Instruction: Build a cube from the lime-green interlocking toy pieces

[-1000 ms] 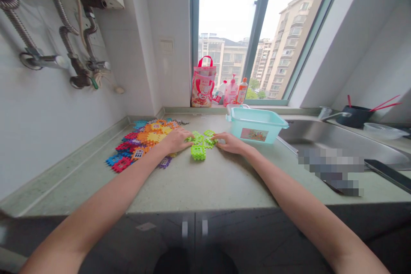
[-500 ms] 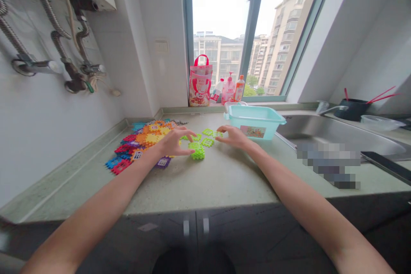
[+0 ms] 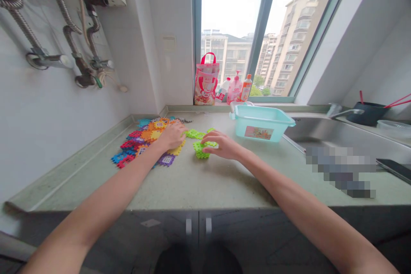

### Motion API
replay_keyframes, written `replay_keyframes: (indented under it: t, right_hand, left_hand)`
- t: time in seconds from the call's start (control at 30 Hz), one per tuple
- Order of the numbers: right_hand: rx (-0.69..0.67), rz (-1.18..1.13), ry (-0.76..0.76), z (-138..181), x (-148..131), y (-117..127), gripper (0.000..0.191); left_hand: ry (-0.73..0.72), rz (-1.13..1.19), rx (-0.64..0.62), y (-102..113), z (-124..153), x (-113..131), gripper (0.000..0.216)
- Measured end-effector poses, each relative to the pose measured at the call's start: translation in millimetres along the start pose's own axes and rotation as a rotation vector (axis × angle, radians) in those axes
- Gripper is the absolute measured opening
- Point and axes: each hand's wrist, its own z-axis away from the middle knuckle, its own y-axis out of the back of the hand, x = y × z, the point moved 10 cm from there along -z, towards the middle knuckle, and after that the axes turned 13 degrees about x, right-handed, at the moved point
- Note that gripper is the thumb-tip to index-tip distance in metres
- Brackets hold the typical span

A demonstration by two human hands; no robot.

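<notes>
My right hand (image 3: 221,145) pinches a lime-green interlocking plastic tile on top of a small green tile stack (image 3: 201,150) on the countertop (image 3: 205,180). My left hand (image 3: 171,136) rests curled over yellow tiles at the right edge of a pile of coloured tiles (image 3: 141,143) in orange, red, blue and purple. More loose green tiles (image 3: 195,134) lie just behind the two hands.
A light-blue plastic bin (image 3: 261,122) stands right of the hands, beside a steel sink (image 3: 324,137). A red-and-white bag (image 3: 206,81) and bottles (image 3: 236,90) sit on the window sill. Metal hoses and valves (image 3: 77,51) hang on the left wall. A dark phone (image 3: 393,169) lies far right.
My right hand moved left onto the green stack and closed on a tile. My left hand drew back left onto the yellow tiles at the pile's edge.
</notes>
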Motion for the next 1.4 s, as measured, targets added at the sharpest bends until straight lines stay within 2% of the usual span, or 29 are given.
replay_keyframes:
  t: [0.07,0.17,0.37,0.5,0.63,0.77,0.87,0.97,1.07,1.13,1.23,1.3,1.4]
  right_hand:
    - [0.055,0.011,-0.076,2.4,20.9,9.3,0.025]
    - [0.093,0.120,-0.187,10.6,56.2,20.3,0.030]
    - [-0.186,0.187,-0.266,27.4,85.8,4.4,0.021]
    - [-0.234,0.326,-0.407,35.6,105.7,23.5,0.019]
    - [-0.216,0.394,-0.432,40.3,115.7,51.2,0.029]
    - [0.003,0.358,-0.339,27.8,100.2,69.6,0.034]
    - [0.166,0.136,-0.194,12.3,63.3,57.3,0.032]
    - [0.177,-0.023,-0.038,-0.1,20.0,27.3,0.031]
    - [0.125,-0.033,0.072,-6.1,-9.2,3.3,0.033]
    - [0.109,-0.012,0.092,-7.1,-14.3,-1.6,0.035]
    - [0.135,0.022,0.083,-6.4,-9.1,5.2,0.033]
    - [0.175,0.025,0.073,-5.3,-4.6,14.2,0.032]
    - [0.218,0.002,0.042,-3.8,0.5,24.3,0.031]
  left_hand:
    - [0.012,-0.036,-0.065,-12.8,2.4,-4.2,0.042]
    - [0.024,-0.073,-0.113,-19.2,2.9,-5.0,0.046]
    - [-0.006,-0.071,-0.189,-18.5,-0.8,17.1,0.050]
    - [-0.042,-0.016,-0.211,-20.7,-3.8,39.1,0.049]
    - [-0.040,0.012,-0.207,-23.7,-6.0,45.4,0.048]
    - [0.070,0.042,-0.125,-18.5,-9.1,28.4,0.055]
    - [0.148,0.129,-0.058,-12.9,-10.1,14.1,0.065]
    - [0.184,0.165,0.036,-2.4,-11.2,2.7,0.062]
    - [0.183,0.214,0.096,10.7,-11.2,-3.4,0.050]
    - [0.181,0.331,0.056,15.5,-9.4,-3.6,0.046]
    - [0.202,0.606,-0.121,14.3,-2.3,3.8,0.048]
    - [0.256,0.793,-0.235,11.7,3.6,10.8,0.053]
    - [0.348,0.980,-0.315,8.3,8.1,21.1,0.056]
